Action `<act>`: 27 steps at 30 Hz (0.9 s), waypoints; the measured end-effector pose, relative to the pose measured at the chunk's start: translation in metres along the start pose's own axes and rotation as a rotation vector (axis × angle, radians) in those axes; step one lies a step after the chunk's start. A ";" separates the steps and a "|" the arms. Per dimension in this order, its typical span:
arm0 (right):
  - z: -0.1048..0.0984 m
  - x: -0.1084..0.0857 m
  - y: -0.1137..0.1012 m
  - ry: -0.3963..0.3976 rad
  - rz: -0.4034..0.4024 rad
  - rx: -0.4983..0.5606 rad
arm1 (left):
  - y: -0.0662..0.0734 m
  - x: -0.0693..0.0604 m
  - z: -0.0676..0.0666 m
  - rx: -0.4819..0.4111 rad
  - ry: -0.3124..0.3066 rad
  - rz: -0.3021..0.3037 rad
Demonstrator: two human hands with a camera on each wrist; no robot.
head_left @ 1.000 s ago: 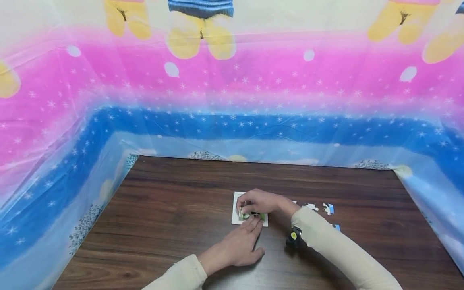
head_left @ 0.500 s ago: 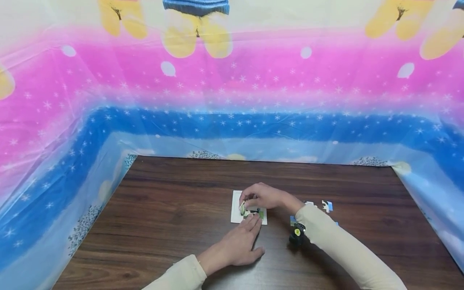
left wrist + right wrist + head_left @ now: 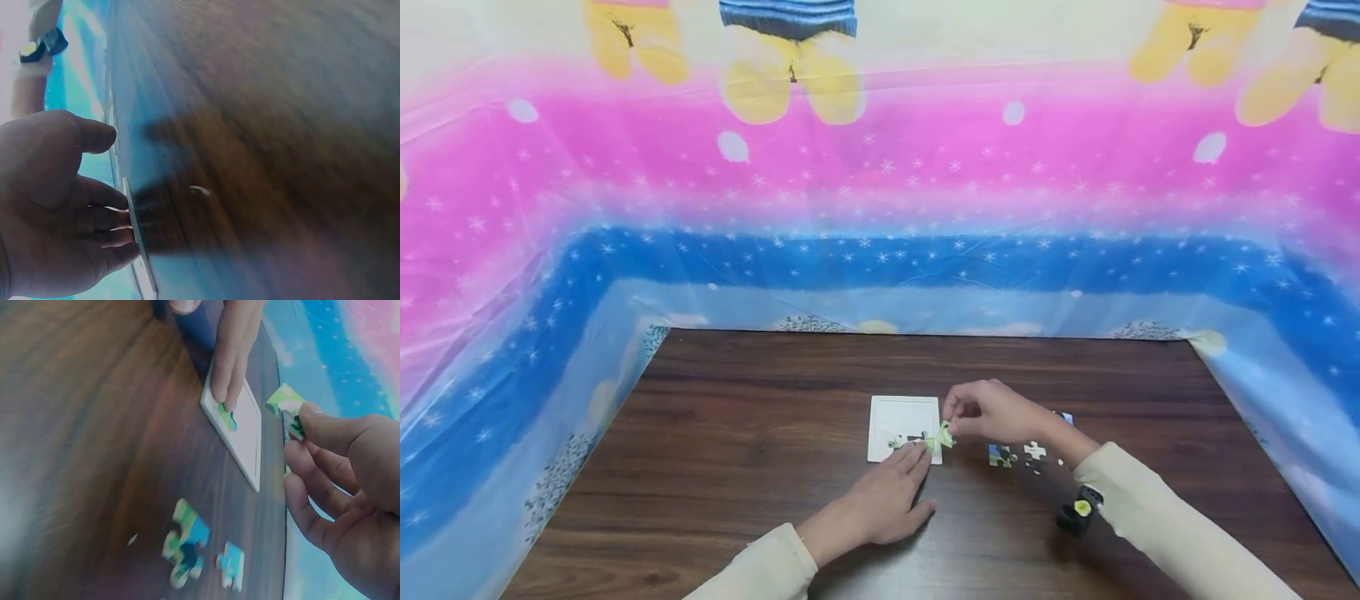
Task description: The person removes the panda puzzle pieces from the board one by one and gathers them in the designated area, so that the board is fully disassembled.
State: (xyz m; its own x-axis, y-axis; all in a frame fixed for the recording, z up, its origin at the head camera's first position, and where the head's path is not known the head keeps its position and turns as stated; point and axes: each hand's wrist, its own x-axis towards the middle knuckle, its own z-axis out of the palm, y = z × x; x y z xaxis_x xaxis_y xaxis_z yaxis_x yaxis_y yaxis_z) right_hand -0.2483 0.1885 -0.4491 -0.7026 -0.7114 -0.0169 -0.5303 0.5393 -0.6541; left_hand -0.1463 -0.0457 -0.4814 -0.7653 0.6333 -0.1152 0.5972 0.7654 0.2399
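Observation:
My right hand (image 3: 1000, 411) pinches a green and white jigsaw puzzle piece (image 3: 284, 400) between thumb and fingers. In the head view it is held just off the right edge of a square white puzzle board (image 3: 904, 414). My left hand (image 3: 883, 502) lies with its fingers extended over the board's near edge. Its fingertips rest on green and black puzzle pieces (image 3: 917, 439) in the board's lower part and partly hide them. The left wrist view shows the left fingers (image 3: 115, 237) at the board's edge (image 3: 145, 278).
Loose puzzle pieces lie on the dark wooden table (image 3: 760, 417) right of the board, among them a blue and green one (image 3: 1002, 455) and a mostly white one (image 3: 1034, 451). Part of the group is behind the right forearm. A patterned cloth (image 3: 880, 267) surrounds the table's far sides.
My right hand has moved from above the board to its right side, carrying the puzzle piece off it. More of the board's white surface shows. The left hand has stayed nearly still.

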 end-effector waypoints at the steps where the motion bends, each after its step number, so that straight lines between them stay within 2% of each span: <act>1: -0.001 -0.006 0.000 0.001 0.001 0.000 | -0.001 0.000 0.001 0.002 0.004 0.001; 9: 0.002 -0.048 0.007 0.012 0.049 -0.026 | -0.001 0.000 0.005 0.071 0.053 0.032; 15: 0.009 -0.073 0.017 0.001 0.046 0.004 | 0.001 0.003 0.008 0.079 0.042 0.021; 22: 0.016 -0.090 0.026 -0.009 0.040 0.029 | 0.004 0.002 0.004 0.066 0.034 0.008; 27: 0.021 -0.093 0.029 0.017 0.016 -0.002 | 0.006 0.003 0.005 0.085 0.037 -0.001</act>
State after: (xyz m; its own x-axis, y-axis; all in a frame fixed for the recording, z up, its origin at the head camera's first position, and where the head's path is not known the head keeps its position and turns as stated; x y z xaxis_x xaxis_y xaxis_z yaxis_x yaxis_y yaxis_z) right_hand -0.1886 0.2608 -0.4826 -0.7186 -0.6953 -0.0145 -0.5201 0.5511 -0.6525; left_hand -0.1435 -0.0390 -0.4852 -0.7733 0.6290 -0.0791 0.6136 0.7740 0.1566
